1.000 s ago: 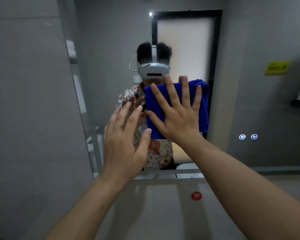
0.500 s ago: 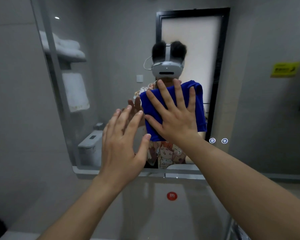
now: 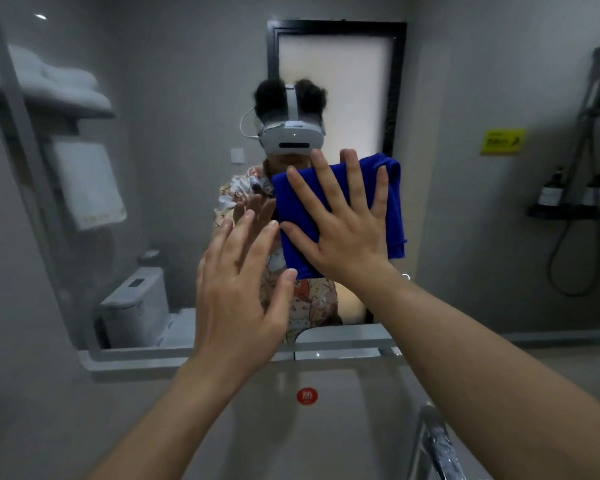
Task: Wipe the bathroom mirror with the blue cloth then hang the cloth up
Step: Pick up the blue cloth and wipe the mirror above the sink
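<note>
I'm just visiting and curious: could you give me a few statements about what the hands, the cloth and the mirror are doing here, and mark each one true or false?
1. The right hand presses the blue cloth flat against the mirror. True.
2. The left hand grips the cloth. False: it is raised beside the cloth with fingers straight, holding nothing.
3. The cloth is already hung up. False: it lies under the right hand on the glass.
4. A red round sticker sits on the wall below the mirror. True.
</note>
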{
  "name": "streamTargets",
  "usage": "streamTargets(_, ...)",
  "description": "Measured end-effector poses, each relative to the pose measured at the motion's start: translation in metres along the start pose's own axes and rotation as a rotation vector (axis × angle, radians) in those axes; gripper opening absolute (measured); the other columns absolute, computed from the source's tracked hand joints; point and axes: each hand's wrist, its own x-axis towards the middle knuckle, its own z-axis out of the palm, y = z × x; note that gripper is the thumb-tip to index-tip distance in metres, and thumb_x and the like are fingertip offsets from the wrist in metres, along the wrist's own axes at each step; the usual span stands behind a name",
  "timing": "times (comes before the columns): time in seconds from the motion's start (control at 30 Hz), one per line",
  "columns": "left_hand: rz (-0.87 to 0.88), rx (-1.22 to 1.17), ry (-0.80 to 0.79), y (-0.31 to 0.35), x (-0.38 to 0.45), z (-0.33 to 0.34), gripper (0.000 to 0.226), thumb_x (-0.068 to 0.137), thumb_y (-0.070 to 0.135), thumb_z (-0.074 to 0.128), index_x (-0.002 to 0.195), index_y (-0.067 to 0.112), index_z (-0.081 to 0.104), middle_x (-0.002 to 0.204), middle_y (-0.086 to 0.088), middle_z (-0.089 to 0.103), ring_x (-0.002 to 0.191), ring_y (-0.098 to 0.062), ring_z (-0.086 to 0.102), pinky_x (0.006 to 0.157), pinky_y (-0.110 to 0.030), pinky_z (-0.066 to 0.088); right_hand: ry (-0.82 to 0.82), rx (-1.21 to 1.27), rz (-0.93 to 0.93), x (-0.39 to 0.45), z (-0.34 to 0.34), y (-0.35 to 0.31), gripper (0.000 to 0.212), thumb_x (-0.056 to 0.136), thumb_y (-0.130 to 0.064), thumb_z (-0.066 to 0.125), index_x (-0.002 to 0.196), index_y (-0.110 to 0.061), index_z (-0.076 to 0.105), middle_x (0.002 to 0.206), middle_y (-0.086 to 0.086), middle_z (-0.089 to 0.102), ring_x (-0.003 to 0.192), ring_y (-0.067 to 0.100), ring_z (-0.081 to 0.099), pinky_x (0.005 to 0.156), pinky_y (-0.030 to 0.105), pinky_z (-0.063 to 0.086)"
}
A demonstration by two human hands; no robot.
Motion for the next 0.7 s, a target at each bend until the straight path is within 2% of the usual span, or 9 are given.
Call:
streamTargets(0.1,0.003,-0.015,0.011,0.013,0.002,0.013,0.061,0.094,0.041,0.057,0.151,0.026,0.044,0.164,0.001,0.031,0.155,-0.020,0.018,0.121,-0.056,0.025,-0.026,-0.014,0.018,-0.005,-0.005,0.020,0.072,0.102,-0.070,0.035,0.163,-0.033,0.026,0.171,0.004,0.021,0.157,0.040,0.013,0.122,0.067,0.002)
streamTargets(0.27,0.046,-0.011,0.006,0.047,0.000,0.041,0.061,0.094,0.043,0.056,0.152,0.027,0.042,0.165,0.001,0.029,0.155,-0.017,0.016,0.122,-0.049,0.022,-0.046,-0.022,0.052,-0.019,-0.008,0.057,0.073,0.101,-0.071,0.034,0.163,-0.034,0.023,0.172,0.003,0.017,0.158,0.040,0.010,0.122,0.066,-0.001)
streamTargets(0.4,0.039,0.010,0.010,0.082,0.001,0.065,0.062,0.094,0.042,0.057,0.152,0.028,0.042,0.165,0.000,0.030,0.155,-0.020,0.016,0.122,-0.053,0.024,-0.034,-0.011,0.036,-0.034,-0.009,0.094,0.073,0.101,-0.071,0.034,0.163,-0.034,0.023,0.172,0.003,0.017,0.158,0.040,0.011,0.123,0.066,-0.002)
streamTargets(0.57,0.005,0.043,-0.001,0.134,-0.006,0.105,0.062,0.095,0.045,0.054,0.154,0.030,0.039,0.165,0.001,0.029,0.156,-0.018,0.015,0.123,-0.045,0.018,-0.022,0.016,0.012,-0.056,-0.013,0.148,0.073,0.102,-0.071,0.033,0.163,-0.034,0.024,0.172,0.003,0.018,0.158,0.040,0.011,0.123,0.064,-0.005)
streamTargets(0.7,0.009,0.044,-0.002,0.182,-0.011,0.142,0.061,0.095,0.044,0.053,0.152,0.026,0.041,0.164,-0.001,0.031,0.155,-0.021,0.017,0.123,-0.050,0.023,-0.038,-0.005,0.046,-0.085,-0.021,0.212,0.073,0.102,-0.071,0.032,0.164,-0.035,0.022,0.172,0.003,0.017,0.158,0.040,0.010,0.122,0.065,-0.002)
